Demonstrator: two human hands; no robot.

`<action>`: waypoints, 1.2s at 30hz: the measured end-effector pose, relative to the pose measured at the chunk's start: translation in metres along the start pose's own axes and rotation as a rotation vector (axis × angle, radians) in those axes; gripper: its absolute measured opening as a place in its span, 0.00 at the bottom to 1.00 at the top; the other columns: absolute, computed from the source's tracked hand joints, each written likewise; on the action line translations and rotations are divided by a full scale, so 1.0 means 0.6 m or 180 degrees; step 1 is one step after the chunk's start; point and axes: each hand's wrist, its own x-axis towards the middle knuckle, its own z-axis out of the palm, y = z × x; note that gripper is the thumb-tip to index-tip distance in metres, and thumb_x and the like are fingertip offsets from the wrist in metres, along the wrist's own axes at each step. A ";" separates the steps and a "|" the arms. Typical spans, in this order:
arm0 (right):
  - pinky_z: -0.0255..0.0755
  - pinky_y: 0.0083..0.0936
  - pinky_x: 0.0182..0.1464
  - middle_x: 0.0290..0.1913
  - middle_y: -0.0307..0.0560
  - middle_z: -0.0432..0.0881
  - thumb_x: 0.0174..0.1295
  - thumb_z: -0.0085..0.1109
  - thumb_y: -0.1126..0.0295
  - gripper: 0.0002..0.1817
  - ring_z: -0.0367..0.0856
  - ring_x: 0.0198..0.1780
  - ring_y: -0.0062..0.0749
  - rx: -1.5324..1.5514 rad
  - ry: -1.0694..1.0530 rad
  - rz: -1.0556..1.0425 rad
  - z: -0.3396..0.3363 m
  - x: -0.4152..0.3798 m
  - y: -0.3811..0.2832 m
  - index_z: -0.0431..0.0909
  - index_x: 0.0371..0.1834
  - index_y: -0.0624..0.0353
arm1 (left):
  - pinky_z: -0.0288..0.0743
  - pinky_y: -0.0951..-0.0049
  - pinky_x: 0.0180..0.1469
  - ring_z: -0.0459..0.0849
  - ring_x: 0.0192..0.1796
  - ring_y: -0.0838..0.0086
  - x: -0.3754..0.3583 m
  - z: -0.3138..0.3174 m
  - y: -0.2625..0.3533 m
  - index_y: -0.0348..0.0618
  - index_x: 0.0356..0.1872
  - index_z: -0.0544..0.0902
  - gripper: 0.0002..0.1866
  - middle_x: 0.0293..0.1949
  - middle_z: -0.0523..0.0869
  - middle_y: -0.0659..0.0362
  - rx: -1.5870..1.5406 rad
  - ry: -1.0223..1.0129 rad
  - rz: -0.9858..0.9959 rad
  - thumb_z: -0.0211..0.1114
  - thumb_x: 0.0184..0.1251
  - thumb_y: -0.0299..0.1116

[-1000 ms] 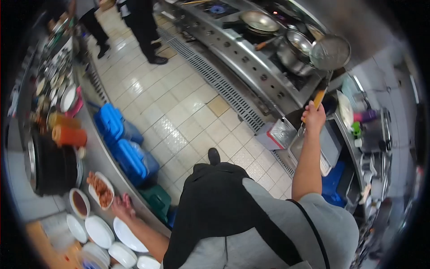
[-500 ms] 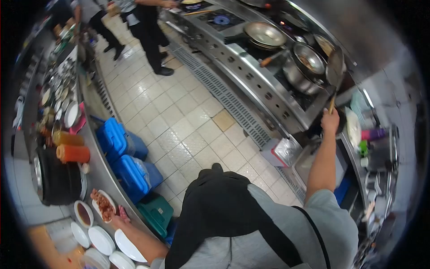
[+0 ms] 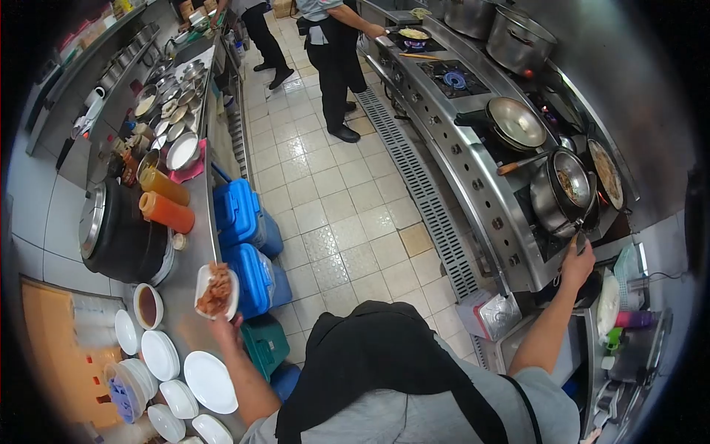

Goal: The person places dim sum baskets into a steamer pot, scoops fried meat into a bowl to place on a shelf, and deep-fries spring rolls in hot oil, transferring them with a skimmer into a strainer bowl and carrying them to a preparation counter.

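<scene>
My left hand [image 3: 228, 331] grips the near edge of a white dish [image 3: 234, 294] heaped with reddish-brown meat [image 3: 216, 290], raised by the left counter's edge. My right hand [image 3: 576, 265] is closed on the handle of a metal strainer or ladle [image 3: 570, 181], whose bowl rests over a steel pot [image 3: 545, 211] at the stove's near end. Bits of food show in that bowl. Behind the pot lies a wide pan [image 3: 606, 174] with brownish contents. A wok [image 3: 516, 123] sits on the burner beyond, and a wooden handle [image 3: 523, 163] points left beside the pot.
Plates and bowls [image 3: 210, 382] stack at lower left, near a brown sauce bowl [image 3: 149, 306], squeeze bottles [image 3: 167, 212] and a black cooker [image 3: 122, 240]. Blue bins [image 3: 248, 277] stand under the counter. A co-worker [image 3: 329, 66] holds a pan at the far stove; another person's legs [image 3: 266, 44] show behind.
My left hand has lifted the meat dish off the counter. My right hand has lowered the strainer or ladle toward the pot. The view has turned left.
</scene>
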 end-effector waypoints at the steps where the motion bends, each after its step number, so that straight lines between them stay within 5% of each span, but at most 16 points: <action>1: 0.69 0.34 0.50 0.39 0.54 0.78 0.59 0.56 0.64 0.21 0.77 0.43 0.45 0.0193 0.0128 -0.0361 0.005 -0.009 -0.011 0.71 0.55 0.59 | 0.78 0.75 0.20 0.83 0.26 0.66 -0.026 0.032 0.025 0.42 0.51 0.69 0.17 0.37 0.81 0.53 0.0059 -0.0111 0.0032 0.53 0.59 0.30; 3: 0.72 0.22 0.36 0.32 0.44 0.79 0.60 0.56 0.63 0.17 0.76 0.32 0.28 0.2050 -0.1275 -0.0179 0.027 -0.038 -0.042 0.75 0.51 0.57 | 0.78 0.75 0.18 0.83 0.25 0.66 -0.051 0.082 0.048 0.42 0.51 0.68 0.17 0.36 0.81 0.52 0.0154 -0.0413 0.0158 0.53 0.60 0.29; 4: 0.65 0.11 0.25 0.24 0.35 0.76 0.60 0.56 0.63 0.14 0.69 0.22 0.14 0.2817 -0.2204 0.0452 -0.035 -0.086 -0.147 0.78 0.47 0.56 | 0.78 0.75 0.17 0.83 0.25 0.66 -0.050 0.102 0.052 0.42 0.50 0.68 0.16 0.36 0.81 0.52 0.0209 -0.0624 0.0256 0.53 0.60 0.28; 7: 0.66 0.14 0.22 0.19 0.33 0.73 0.60 0.56 0.63 0.14 0.70 0.19 0.14 0.2839 -0.3718 -0.0346 -0.082 -0.207 -0.302 0.80 0.45 0.58 | 0.79 0.74 0.18 0.83 0.26 0.67 -0.051 0.162 0.062 0.41 0.49 0.68 0.16 0.36 0.81 0.52 0.0471 -0.1056 0.0223 0.54 0.59 0.28; 12: 0.65 0.17 0.24 0.17 0.34 0.70 0.61 0.55 0.63 0.22 0.68 0.20 0.17 0.2931 -0.5202 -0.1675 -0.082 -0.369 -0.455 0.71 0.56 0.62 | 0.80 0.71 0.18 0.84 0.26 0.67 -0.079 0.236 0.091 0.40 0.49 0.67 0.18 0.36 0.81 0.50 0.0629 -0.1707 0.0175 0.57 0.56 0.25; 18: 0.64 0.19 0.24 0.15 0.38 0.68 0.61 0.54 0.63 0.33 0.67 0.19 0.20 0.2575 -0.5746 -0.2232 -0.100 -0.443 -0.535 0.55 0.67 0.64 | 0.82 0.71 0.20 0.85 0.28 0.63 -0.080 0.256 0.072 0.36 0.50 0.65 0.17 0.37 0.81 0.46 0.0468 -0.2208 0.0381 0.54 0.58 0.22; 25: 0.63 0.19 0.24 0.15 0.38 0.68 0.61 0.54 0.62 0.35 0.66 0.18 0.20 0.2654 -0.5859 -0.2132 -0.108 -0.474 -0.562 0.53 0.68 0.64 | 0.83 0.70 0.22 0.85 0.31 0.60 -0.078 0.228 0.076 0.34 0.54 0.62 0.21 0.39 0.80 0.44 0.0593 -0.2293 0.0398 0.53 0.58 0.22; 27: 0.59 0.16 0.22 0.16 0.30 0.63 0.63 0.54 0.65 0.35 0.62 0.19 0.15 0.2628 -0.5915 -0.2133 -0.120 -0.476 -0.571 0.49 0.69 0.65 | 0.83 0.70 0.22 0.85 0.31 0.60 -0.071 0.223 0.076 0.34 0.54 0.62 0.21 0.40 0.80 0.44 0.0607 -0.2294 0.0418 0.53 0.58 0.22; 36: 0.62 0.18 0.23 0.15 0.35 0.67 0.61 0.55 0.63 0.34 0.65 0.18 0.18 0.2732 -0.5919 -0.1962 -0.119 -0.491 -0.577 0.53 0.67 0.66 | 0.83 0.71 0.23 0.85 0.32 0.61 -0.055 0.223 0.088 0.33 0.51 0.64 0.18 0.40 0.79 0.45 0.0412 -0.2344 0.0437 0.53 0.58 0.23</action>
